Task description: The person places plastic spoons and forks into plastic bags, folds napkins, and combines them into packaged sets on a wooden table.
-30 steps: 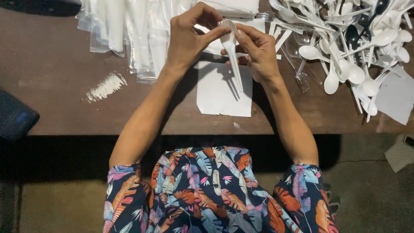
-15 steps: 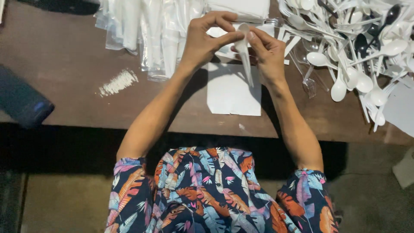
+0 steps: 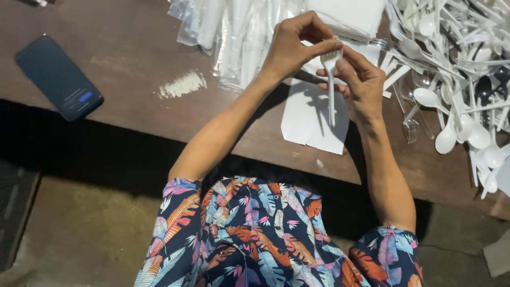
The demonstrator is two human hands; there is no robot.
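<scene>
Both hands are pinching one white plastic fork at upper centre of the frame: left hand gripping its tines end, right hand closing on the neck, handle hanging down over a white paper sheet. Clear packed sleeves are piling upper left, too many to count. Loose cutlery heap is lying at right, uncountable, so plenty looks left. One dark phone is sitting on the surface.
</scene>
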